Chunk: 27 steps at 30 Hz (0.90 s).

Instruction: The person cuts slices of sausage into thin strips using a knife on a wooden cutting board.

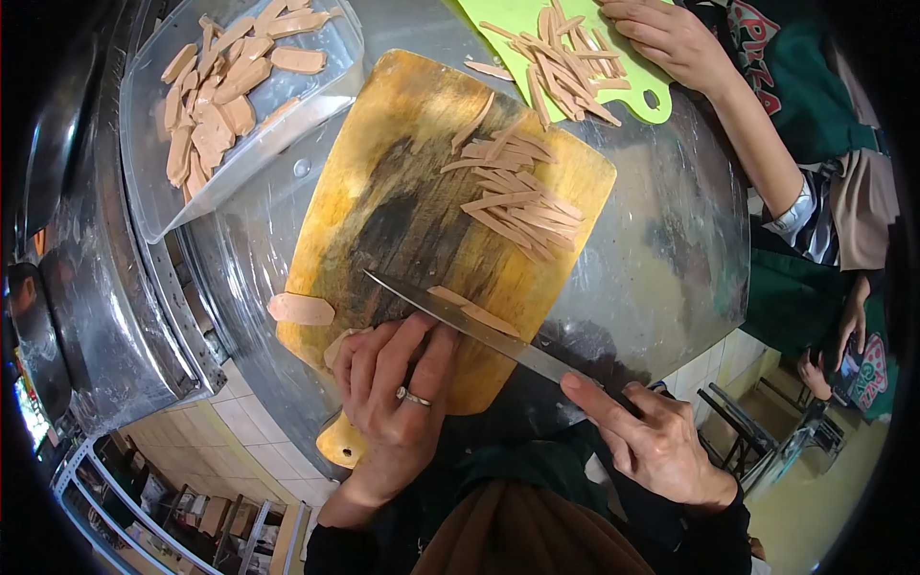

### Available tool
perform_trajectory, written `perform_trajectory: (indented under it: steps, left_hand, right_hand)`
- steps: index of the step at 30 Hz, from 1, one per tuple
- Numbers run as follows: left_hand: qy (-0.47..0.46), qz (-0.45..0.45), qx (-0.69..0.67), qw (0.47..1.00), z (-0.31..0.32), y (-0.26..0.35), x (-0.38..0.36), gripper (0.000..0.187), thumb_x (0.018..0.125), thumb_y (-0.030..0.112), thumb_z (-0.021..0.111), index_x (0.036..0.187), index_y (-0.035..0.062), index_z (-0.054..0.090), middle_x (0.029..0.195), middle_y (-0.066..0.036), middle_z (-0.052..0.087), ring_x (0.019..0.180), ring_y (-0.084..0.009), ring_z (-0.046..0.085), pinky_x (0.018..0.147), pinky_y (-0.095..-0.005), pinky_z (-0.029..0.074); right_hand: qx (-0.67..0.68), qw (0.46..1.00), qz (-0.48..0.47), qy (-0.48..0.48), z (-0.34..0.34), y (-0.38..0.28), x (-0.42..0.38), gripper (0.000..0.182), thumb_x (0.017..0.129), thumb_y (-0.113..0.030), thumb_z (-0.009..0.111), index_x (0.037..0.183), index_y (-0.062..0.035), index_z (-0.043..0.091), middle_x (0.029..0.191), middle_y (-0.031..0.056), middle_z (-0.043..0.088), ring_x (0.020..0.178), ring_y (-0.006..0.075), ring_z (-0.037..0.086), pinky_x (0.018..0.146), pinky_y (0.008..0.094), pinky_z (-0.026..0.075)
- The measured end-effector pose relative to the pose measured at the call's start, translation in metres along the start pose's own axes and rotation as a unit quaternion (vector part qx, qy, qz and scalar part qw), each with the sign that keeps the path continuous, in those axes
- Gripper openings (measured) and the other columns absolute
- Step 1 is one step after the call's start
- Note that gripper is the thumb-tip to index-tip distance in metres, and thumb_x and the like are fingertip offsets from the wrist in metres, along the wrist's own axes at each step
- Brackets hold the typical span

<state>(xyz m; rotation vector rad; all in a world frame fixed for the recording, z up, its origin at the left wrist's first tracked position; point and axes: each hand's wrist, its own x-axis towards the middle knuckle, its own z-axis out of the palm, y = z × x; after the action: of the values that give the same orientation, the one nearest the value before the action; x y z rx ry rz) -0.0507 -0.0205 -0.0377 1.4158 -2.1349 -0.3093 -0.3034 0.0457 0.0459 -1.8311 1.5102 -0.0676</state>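
A: Start with the biggest item. What carries your work?

B: A round metal table [661,268]. On it lies your wooden board [402,201], set at a slant, its handle end toward you and overhanging the near edge.

A: What sits beyond the board?

B: At far left, a clear tub [326,86] tipped on its side, holding flat sausage slices [216,96]. At the far edge, a green board [517,19] with cut strips on it; a co-worker's hand [671,38] rests on that board.

A: Now your own tools and hands.

B: Your right hand [656,441] is closed around the handle of the knife [460,321], index finger stretched along the spine. The blade lies across the near part of the wooden board, tip pointing left.

A: And the left hand?

B: Your left hand [398,383] lies flat on the near end of the board, fingers together and curled, pressing down on a slice [337,343] that is mostly hidden under them. The fingertips touch the blade's side.

A: Where is the cut product?

B: A pile of strips [513,196] lies on the far right part of the wooden board. Two short pieces [470,309] lie just beyond the blade. One whole slice [301,309] hangs over the board's left edge, near your left hand
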Motion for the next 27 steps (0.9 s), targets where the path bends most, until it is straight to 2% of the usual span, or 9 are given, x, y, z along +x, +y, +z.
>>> perform_trajectory:
  steps: [8, 11, 14, 15, 18, 19, 23, 27]
  left_hand:
    - [-0.02, -0.004, 0.008, 1.0, -0.001, 0.001, -0.003, 0.036, 0.076, 0.004, 0.079, 0.111, 0.0102, 0.077, 0.113, -0.004, 0.071, 0.098, -0.0234, 0.067, 0.094, -0.0407, 0.048]
    - [-0.028, -0.005, 0.013, 1.0, -0.003, 0.002, -0.001, 0.036, 0.077, 0.004, 0.078, 0.112, 0.0108, 0.077, 0.115, -0.003, 0.072, 0.099, -0.0226, 0.067, 0.096, -0.0399, 0.048]
    - [-0.023, -0.003, 0.011, 1.0, -0.003, 0.003, 0.0, 0.037, 0.078, 0.004, 0.077, 0.114, 0.0113, 0.076, 0.117, -0.002, 0.072, 0.1, -0.0213, 0.068, 0.096, -0.039, 0.048]
    - [-0.02, -0.001, 0.011, 1.0, -0.003, 0.002, 0.001, 0.037, 0.078, 0.004, 0.076, 0.115, 0.0114, 0.076, 0.117, -0.002, 0.072, 0.101, -0.0208, 0.068, 0.096, -0.0387, 0.048]
    - [-0.005, -0.006, 0.011, 1.0, -0.001, 0.003, 0.0, 0.038, 0.078, 0.004, 0.077, 0.116, 0.0117, 0.076, 0.12, -0.001, 0.072, 0.103, -0.0195, 0.068, 0.097, -0.0384, 0.049]
    - [0.0, -0.003, 0.011, 1.0, 0.0, 0.003, 0.0, 0.038, 0.078, 0.004, 0.077, 0.116, 0.0116, 0.076, 0.12, -0.002, 0.072, 0.103, -0.0196, 0.068, 0.097, -0.0387, 0.049]
    - [0.012, 0.001, 0.008, 1.0, 0.002, 0.001, -0.002, 0.039, 0.078, 0.004, 0.077, 0.116, 0.011, 0.076, 0.119, -0.002, 0.072, 0.104, -0.0208, 0.069, 0.099, -0.0403, 0.049]
    - [0.026, 0.002, 0.0, 1.0, 0.003, 0.002, -0.004, 0.038, 0.079, 0.003, 0.077, 0.116, 0.0099, 0.076, 0.119, -0.003, 0.072, 0.105, -0.0222, 0.069, 0.101, -0.0426, 0.049]
  right_hand:
    - [-0.002, 1.0, 0.01, 0.003, 0.004, -0.005, 0.003, 0.091, 0.078, 0.004, 0.073, 0.157, -0.0322, 0.047, 0.07, 0.0072, 0.044, 0.048, 0.0199, 0.051, 0.045, 0.0373, 0.053]
    - [0.011, 0.999, -0.03, 0.038, 0.015, -0.003, 0.026, 0.088, 0.082, 0.003, 0.071, 0.158, -0.0322, 0.046, 0.069, 0.0079, 0.045, 0.047, 0.0218, 0.053, 0.047, 0.0382, 0.055]
    - [0.013, 0.999, -0.045, 0.014, 0.005, -0.013, 0.058, 0.085, 0.085, 0.002, 0.07, 0.158, -0.0306, 0.045, 0.068, 0.0074, 0.045, 0.048, 0.0242, 0.054, 0.049, 0.0388, 0.057]
    - [0.012, 0.999, -0.032, 0.002, 0.004, -0.012, 0.063, 0.079, 0.089, 0.002, 0.068, 0.158, -0.0275, 0.045, 0.064, 0.0092, 0.048, 0.049, 0.0265, 0.056, 0.05, 0.0414, 0.056]
    - [0.107, 0.991, -0.064, 0.043, 0.003, -0.003, 0.074, 0.072, 0.093, 0.001, 0.067, 0.157, -0.0238, 0.046, 0.061, 0.0109, 0.052, 0.051, 0.0266, 0.058, 0.051, 0.0433, 0.054]
    - [0.073, 0.996, -0.04, 0.036, -0.001, -0.005, 0.071, 0.066, 0.096, -0.001, 0.066, 0.156, -0.0218, 0.048, 0.06, 0.0122, 0.055, 0.052, 0.026, 0.057, 0.051, 0.0431, 0.052]
    - [0.085, 0.993, -0.05, 0.07, 0.002, -0.005, 0.049, 0.066, 0.096, -0.002, 0.066, 0.156, -0.0216, 0.048, 0.061, 0.0116, 0.054, 0.051, 0.0245, 0.055, 0.051, 0.0408, 0.051]
    - [0.061, 0.996, -0.035, 0.054, 0.006, -0.009, 0.028, 0.066, 0.097, -0.004, 0.066, 0.157, -0.0224, 0.047, 0.06, 0.0107, 0.053, 0.051, 0.0229, 0.055, 0.051, 0.0403, 0.051]
